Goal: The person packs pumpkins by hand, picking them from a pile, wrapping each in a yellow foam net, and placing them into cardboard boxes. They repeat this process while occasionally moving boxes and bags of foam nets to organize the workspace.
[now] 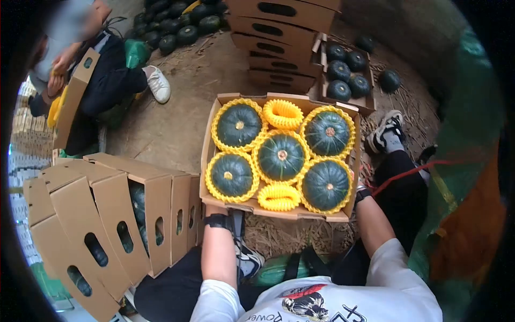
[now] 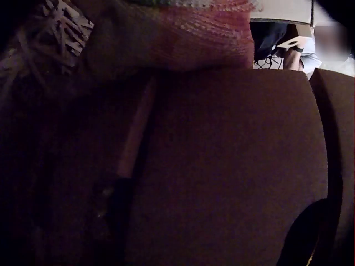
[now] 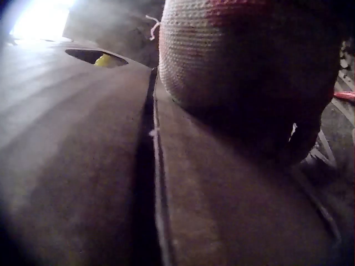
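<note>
An open cardboard carton (image 1: 279,213) holds several dark green squashes in yellow foam nets, with two yellow foam rings (image 1: 282,114) among them. My left hand (image 2: 183,39), in a pale and reddish knit glove, grips the carton at its near left; the carton hides it in the head view. At the right side my gloved right hand (image 3: 238,66) grips the carton (image 3: 222,205), mostly out of sight in the head view. Dark cardboard (image 2: 227,144) fills much of the left wrist view. The fingers of both hands are largely hidden.
Cartons with handle holes (image 1: 110,214) lean in a row at the left. Stacked cartons (image 1: 289,40) stand behind, beside an open carton of bare squashes (image 1: 339,70). A seated person (image 1: 110,75) is at the upper left; more squashes (image 1: 187,35) lie on the ground.
</note>
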`<move>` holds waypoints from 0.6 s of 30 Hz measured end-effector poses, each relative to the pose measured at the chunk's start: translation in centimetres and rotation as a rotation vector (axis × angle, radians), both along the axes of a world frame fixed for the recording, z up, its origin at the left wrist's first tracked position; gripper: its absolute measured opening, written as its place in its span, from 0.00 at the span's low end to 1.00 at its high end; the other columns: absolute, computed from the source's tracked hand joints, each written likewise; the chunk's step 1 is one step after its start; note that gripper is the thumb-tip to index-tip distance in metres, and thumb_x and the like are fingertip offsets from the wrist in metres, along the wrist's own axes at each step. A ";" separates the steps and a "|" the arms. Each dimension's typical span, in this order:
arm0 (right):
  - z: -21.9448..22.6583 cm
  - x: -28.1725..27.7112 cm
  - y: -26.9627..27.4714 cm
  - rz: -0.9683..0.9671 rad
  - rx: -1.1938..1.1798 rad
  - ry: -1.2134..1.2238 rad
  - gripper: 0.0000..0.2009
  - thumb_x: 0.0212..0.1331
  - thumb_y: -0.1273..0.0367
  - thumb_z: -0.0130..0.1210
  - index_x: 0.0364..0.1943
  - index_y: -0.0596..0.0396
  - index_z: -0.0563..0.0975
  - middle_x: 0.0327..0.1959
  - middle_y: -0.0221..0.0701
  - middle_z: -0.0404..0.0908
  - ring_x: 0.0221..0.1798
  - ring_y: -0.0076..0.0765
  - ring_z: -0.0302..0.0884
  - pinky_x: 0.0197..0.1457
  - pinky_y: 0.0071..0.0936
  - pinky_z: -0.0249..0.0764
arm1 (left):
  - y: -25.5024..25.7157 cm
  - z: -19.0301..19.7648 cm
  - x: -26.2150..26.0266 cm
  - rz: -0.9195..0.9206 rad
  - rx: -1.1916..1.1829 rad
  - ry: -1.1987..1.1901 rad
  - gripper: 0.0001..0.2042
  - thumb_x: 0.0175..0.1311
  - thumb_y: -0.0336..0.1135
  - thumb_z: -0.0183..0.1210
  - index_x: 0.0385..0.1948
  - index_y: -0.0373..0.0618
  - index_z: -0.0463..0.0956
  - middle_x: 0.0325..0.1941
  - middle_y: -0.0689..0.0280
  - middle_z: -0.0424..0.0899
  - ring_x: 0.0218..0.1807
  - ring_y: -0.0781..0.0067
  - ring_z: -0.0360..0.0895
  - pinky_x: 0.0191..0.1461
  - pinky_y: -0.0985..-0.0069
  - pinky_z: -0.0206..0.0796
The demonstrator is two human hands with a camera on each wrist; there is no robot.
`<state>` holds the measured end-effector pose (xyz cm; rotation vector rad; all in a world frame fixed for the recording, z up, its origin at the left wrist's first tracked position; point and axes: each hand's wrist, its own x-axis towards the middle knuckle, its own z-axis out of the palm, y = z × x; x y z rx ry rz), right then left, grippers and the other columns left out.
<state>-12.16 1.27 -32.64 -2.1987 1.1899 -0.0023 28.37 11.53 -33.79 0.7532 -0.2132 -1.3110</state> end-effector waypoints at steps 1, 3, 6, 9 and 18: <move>0.0 0.0 -0.8 0.008 0.008 -0.008 0.17 0.60 0.62 0.48 0.48 0.58 0.75 0.46 0.41 0.80 0.47 0.44 0.77 0.51 0.34 0.72 | 0.3 -0.9 -0.4 0.023 -0.005 -0.034 0.21 0.74 0.42 0.38 0.60 0.40 0.64 0.61 0.59 0.72 0.61 0.61 0.70 0.64 0.63 0.65; -0.1 0.2 -1.7 0.029 -0.006 -0.011 0.17 0.61 0.62 0.48 0.48 0.58 0.75 0.46 0.41 0.80 0.47 0.43 0.77 0.51 0.33 0.72 | 1.0 -4.1 -1.0 0.060 -0.018 -0.165 0.21 0.74 0.43 0.37 0.60 0.41 0.64 0.61 0.59 0.71 0.62 0.62 0.69 0.65 0.64 0.65; -0.2 0.1 -1.7 0.064 -0.028 -0.015 0.17 0.61 0.62 0.48 0.48 0.58 0.75 0.46 0.40 0.80 0.48 0.43 0.77 0.52 0.33 0.72 | 2.7 -5.7 -2.9 0.067 -0.111 -0.086 0.22 0.74 0.47 0.35 0.60 0.44 0.64 0.61 0.61 0.71 0.61 0.65 0.69 0.65 0.67 0.63; -0.6 -1.5 -0.9 0.080 -0.042 -0.038 0.17 0.61 0.62 0.48 0.48 0.58 0.75 0.46 0.40 0.80 0.48 0.42 0.77 0.52 0.33 0.72 | 2.6 0.4 -9.2 0.427 -0.037 0.039 0.21 0.72 0.49 0.41 0.58 0.46 0.64 0.61 0.61 0.70 0.60 0.60 0.70 0.66 0.61 0.62; -0.8 7.5 -3.5 -0.194 0.166 -0.570 0.21 0.61 0.56 0.52 0.49 0.59 0.73 0.42 0.35 0.80 0.44 0.33 0.75 0.53 0.29 0.72 | 3.0 -6.8 -13.1 -0.078 -0.034 -0.075 0.21 0.73 0.41 0.36 0.63 0.43 0.59 0.65 0.60 0.67 0.65 0.60 0.63 0.72 0.51 0.48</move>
